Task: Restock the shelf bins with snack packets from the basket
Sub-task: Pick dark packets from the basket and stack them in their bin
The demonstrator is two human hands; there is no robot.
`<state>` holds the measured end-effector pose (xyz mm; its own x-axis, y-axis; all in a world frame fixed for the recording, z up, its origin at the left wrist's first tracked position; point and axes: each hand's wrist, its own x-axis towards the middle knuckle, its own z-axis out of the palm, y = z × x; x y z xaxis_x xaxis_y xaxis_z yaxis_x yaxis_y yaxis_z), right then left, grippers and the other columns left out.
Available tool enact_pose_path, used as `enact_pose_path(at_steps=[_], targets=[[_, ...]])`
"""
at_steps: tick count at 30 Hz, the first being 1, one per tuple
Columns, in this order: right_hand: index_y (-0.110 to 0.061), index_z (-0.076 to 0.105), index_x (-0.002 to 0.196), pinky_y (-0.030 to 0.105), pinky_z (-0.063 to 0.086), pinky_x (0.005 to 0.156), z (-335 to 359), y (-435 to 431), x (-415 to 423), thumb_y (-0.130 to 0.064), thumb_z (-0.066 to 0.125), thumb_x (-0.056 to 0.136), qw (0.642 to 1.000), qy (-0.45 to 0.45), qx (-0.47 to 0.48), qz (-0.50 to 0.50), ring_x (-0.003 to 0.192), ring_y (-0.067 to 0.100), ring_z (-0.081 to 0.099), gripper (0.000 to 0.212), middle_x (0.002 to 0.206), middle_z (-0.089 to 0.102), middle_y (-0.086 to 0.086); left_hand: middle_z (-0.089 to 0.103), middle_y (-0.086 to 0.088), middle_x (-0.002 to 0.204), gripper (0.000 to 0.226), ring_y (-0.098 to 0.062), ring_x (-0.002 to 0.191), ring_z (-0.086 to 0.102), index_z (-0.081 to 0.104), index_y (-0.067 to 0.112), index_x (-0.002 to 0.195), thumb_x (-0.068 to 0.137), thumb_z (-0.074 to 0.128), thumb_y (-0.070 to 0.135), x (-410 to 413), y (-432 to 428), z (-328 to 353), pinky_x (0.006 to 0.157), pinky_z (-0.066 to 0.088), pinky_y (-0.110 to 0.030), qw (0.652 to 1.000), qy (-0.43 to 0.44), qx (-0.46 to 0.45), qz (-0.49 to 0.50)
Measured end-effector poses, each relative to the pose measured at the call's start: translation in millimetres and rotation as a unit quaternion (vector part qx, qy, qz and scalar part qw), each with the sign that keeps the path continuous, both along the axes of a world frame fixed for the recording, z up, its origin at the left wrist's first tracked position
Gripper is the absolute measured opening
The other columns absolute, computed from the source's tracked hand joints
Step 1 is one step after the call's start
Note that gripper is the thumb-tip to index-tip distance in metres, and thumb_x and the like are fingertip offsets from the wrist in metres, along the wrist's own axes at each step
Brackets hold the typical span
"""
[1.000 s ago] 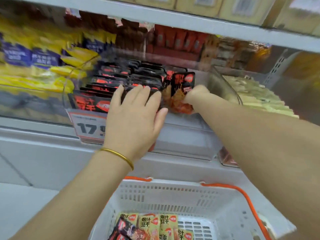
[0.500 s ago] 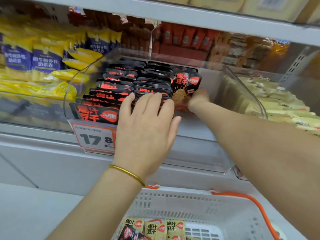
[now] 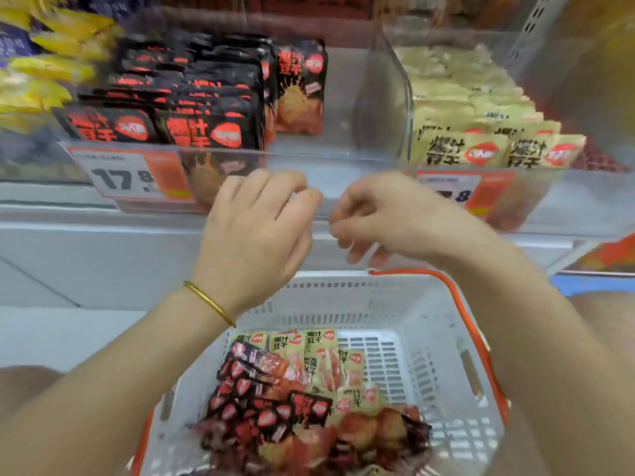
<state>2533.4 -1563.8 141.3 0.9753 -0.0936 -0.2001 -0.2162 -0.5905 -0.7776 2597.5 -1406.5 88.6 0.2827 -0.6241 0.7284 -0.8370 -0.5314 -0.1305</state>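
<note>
Both hands hover empty between shelf and basket. The left hand [image 3: 254, 228], with a gold bangle [image 3: 209, 302] at its wrist, hangs at about ten o'clock from the frame's centre, fingers loosely curled round nothing. The right hand [image 3: 388, 218] is just beside it at one o'clock, also loosely curled, and as far as the blur allows I see nothing in it. The snack packets to be shelved lie below at six o'clock in the white basket [image 3: 446, 338], black packets [image 3: 254, 400] and beige packets [image 3: 302, 345] heaped together. At eleven o'clock the black-packet bin [image 3: 178, 97] is filled on its left, with one upright packet [image 3: 300, 87] standing at the right end of the rows and bare floor beyond it up to the clear divider [image 3: 385, 91]. The beige-packet bin [image 3: 474, 115] sits at two o'clock. The likeliest slip from here is a mixed grab: because the two kinds overlap in the basket, a hasty handful could carry a beige packet into the black bin. The upright packet has no support on its right, so a new stack pushed in carelessly could knock it flat. Slick foil packets taken too many at once may also slide out on the lift.
</note>
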Motion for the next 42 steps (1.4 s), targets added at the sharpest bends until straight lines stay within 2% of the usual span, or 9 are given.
enact_pose_path(at_steps=[5, 9, 15, 21, 25, 30, 33, 37, 42], targets=[[0.001, 0.063, 0.102, 0.029, 0.055, 0.063, -169.7, -13.9, -19.3, -0.009, 0.057, 0.091, 0.939, 0.308, -0.121, 0.095, 0.079, 0.023, 0.064, 0.015, 0.093, 0.065, 0.012, 0.063, -0.011, 0.096, 0.027, -0.033, 0.082, 0.056, 0.065, 0.007, 0.091, 0.081, 0.042, 0.018, -37.8, 0.5, -64.8, 0.063, 0.049, -0.04, 0.959, 0.195, 0.207, -0.016], [-0.003, 0.063, 0.117, 0.032, 0.046, 0.093, -258.6, -12.1, -58.0, -0.02, 0.061, 0.091, 0.879, 0.367, -0.214, 0.219, 0.108, 0.022, 0.058, 0.031, 0.122, 0.061, 0.009, 0.064, -0.011, 0.092, 0.031, -0.034, 0.084, 0.061, 0.068, 0.005, 0.087, 0.081, 0.041, 0.018, -50.8, -0.7, -82.7, 0.061, 0.055, -0.045, 0.919, 0.286, 0.271, -0.008], [-0.016, 0.043, 0.062, 0.028, 0.043, 0.073, -303.2, -9.3, -85.2, -0.013, 0.065, 0.087, 0.848, 0.351, -0.279, 0.282, 0.082, 0.02, 0.051, 0.033, 0.069, 0.044, -0.004, 0.058, -0.008, 0.114, 0.027, -0.028, 0.107, 0.05, 0.063, 0.008, 0.111, 0.094, 0.043, 0.016, -43.0, -10.6, -84.4, 0.087, 0.045, -0.041, 0.912, 0.304, 0.275, 0.005], [-0.016, 0.051, 0.068, 0.024, 0.046, 0.067, -249.7, -21.1, -41.9, -0.009, 0.06, 0.087, 0.891, 0.278, -0.242, 0.264, 0.076, 0.016, 0.055, 0.022, 0.074, 0.052, -0.002, 0.052, -0.001, 0.122, 0.031, -0.021, 0.115, 0.048, 0.055, 0.017, 0.122, 0.096, 0.04, 0.026, -36.0, -16.2, -91.0, 0.093, 0.045, -0.039, 0.87, 0.357, 0.336, 0.054], [-0.012, 0.06, 0.079, 0.027, 0.055, 0.068, -193.8, -53.2, -17.8, -0.003, 0.061, 0.088, 0.961, 0.265, 0.03, 0.076, 0.074, 0.02, 0.064, 0.013, 0.079, 0.064, 0.004, 0.053, -0.007, 0.127, 0.038, -0.025, 0.115, 0.052, 0.048, 0.014, 0.129, 0.095, 0.047, 0.03, -29.3, -15.7, -94.3, 0.094, 0.045, -0.039, 0.804, 0.456, 0.363, 0.116], [-0.011, 0.063, 0.093, 0.037, 0.052, 0.09, -173.6, -65.8, -20.2, -0.003, 0.059, 0.089, 0.924, 0.249, 0.289, -0.028, 0.088, 0.026, 0.065, 0.01, 0.099, 0.068, 0.014, 0.062, -0.01, 0.104, 0.034, -0.024, 0.09, 0.061, 0.053, 0.009, 0.112, 0.086, 0.066, 0.027, -11.0, -9.8, -91.4, 0.078, 0.051, -0.036, 0.724, 0.646, 0.197, 0.142], [-0.01, 0.063, 0.096, 0.035, 0.053, 0.09, -161.6, -58.5, -20.6, 0.002, 0.063, 0.084, 0.933, 0.227, 0.278, -0.041, 0.09, 0.024, 0.064, 0.017, 0.102, 0.067, 0.014, 0.059, -0.009, 0.104, 0.033, -0.025, 0.095, 0.058, 0.055, 0.008, 0.111, 0.083, 0.07, 0.019, -7.3, -7.3, -73.7, 0.085, 0.049, -0.035, 0.738, 0.655, 0.118, 0.113], [-0.011, 0.063, 0.105, 0.013, 0.05, 0.074, -114.7, -45.8, -16.0, -0.001, 0.074, 0.076, 0.986, 0.087, 0.141, 0.02, 0.081, 0.007, 0.061, 0.032, 0.097, 0.065, 0.003, 0.057, -0.003, 0.095, 0.03, -0.023, 0.09, 0.056, 0.054, 0.013, 0.109, 0.082, 0.068, 0.012, -6.6, -8.7, -35.1, 0.081, 0.047, -0.033, 0.803, 0.566, 0.179, 0.038], [-0.012, 0.061, 0.086, 0.026, 0.05, 0.064, -39.5, -12.7, -10.7, -0.002, 0.074, 0.076, 0.986, 0.034, 0.132, 0.091, 0.069, 0.01, 0.058, 0.019, 0.076, 0.062, 0.0, 0.067, -0.012, 0.091, 0.042, -0.027, 0.082, 0.065, 0.053, 0.023, 0.107, 0.076, 0.073, 0.002, 5.7, -1.1, 28.5, 0.078, 0.053, -0.04, 0.816, 0.574, 0.009, -0.067]])
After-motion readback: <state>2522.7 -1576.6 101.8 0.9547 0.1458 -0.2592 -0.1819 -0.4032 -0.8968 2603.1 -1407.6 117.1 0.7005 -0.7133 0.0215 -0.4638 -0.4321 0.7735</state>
